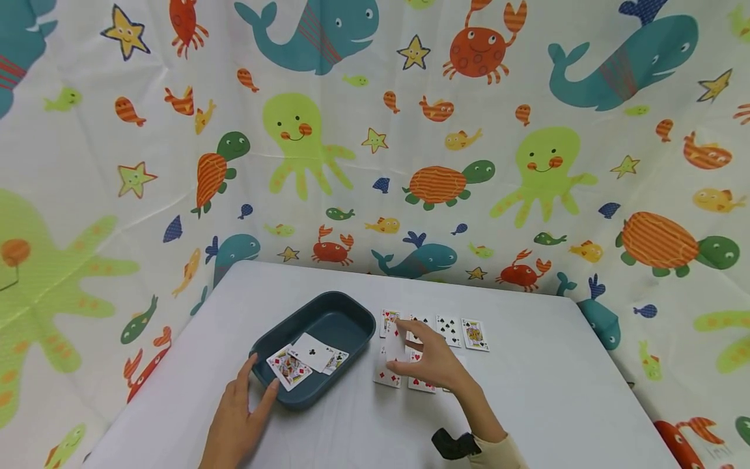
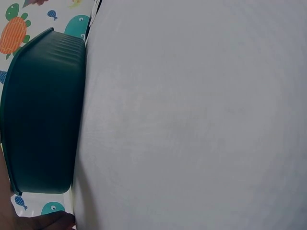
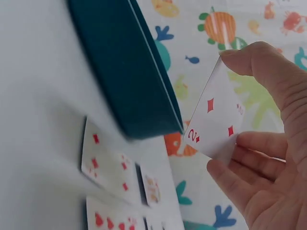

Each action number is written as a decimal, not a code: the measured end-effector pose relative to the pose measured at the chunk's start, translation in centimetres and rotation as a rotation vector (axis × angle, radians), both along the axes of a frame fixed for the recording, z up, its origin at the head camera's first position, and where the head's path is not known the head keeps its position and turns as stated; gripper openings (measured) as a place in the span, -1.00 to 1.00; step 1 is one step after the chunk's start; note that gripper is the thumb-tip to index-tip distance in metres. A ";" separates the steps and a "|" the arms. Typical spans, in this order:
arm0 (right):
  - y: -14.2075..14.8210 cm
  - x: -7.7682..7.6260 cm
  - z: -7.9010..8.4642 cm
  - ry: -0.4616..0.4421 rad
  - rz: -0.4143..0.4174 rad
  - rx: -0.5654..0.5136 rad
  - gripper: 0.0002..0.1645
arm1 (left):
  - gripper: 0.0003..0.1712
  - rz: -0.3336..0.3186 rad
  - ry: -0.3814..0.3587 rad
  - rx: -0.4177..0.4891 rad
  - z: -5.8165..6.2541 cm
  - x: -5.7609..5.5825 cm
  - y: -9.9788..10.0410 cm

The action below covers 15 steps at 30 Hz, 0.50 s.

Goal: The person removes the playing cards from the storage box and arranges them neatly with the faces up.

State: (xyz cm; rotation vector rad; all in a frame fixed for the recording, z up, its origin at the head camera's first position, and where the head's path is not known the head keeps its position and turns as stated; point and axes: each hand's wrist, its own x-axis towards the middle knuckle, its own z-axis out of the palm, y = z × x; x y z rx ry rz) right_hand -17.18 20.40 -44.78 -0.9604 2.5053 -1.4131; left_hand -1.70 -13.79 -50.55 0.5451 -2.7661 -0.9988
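Observation:
My right hand [image 1: 433,358] pinches a two of diamonds [image 3: 216,115] between thumb and fingertips, holding it up over the laid-out cards. Beneath it on the table lie a diamonds card [image 1: 387,376] and a hearts card [image 1: 420,385], partly covered by the hand. My left hand [image 1: 234,413] touches the near left corner of a dark teal plastic bin [image 1: 342,322], its thumb and fingers spread along the rim. Inside the bin are a few loose cards: a red face card [image 1: 287,370], a clubs card [image 1: 313,352] and another partly under it.
A back row of face-up cards includes a black-suit card [image 1: 448,331] and a face card [image 1: 475,335] at its right end. White cloth covers the table [image 1: 556,391]. A curtain with sea animals [image 1: 363,195] hangs behind and at both sides.

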 end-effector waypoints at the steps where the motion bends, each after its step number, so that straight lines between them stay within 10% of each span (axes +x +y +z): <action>1: 0.5 0.0 -0.2 -0.001 -0.011 0.004 -0.01 | -0.06 -0.001 -0.005 0.001 0.0 0.0 0.0; 15: 7.8 0.3 -2.5 0.015 -0.180 0.122 0.01 | -0.06 -0.013 -0.001 -0.002 0.0 0.0 0.0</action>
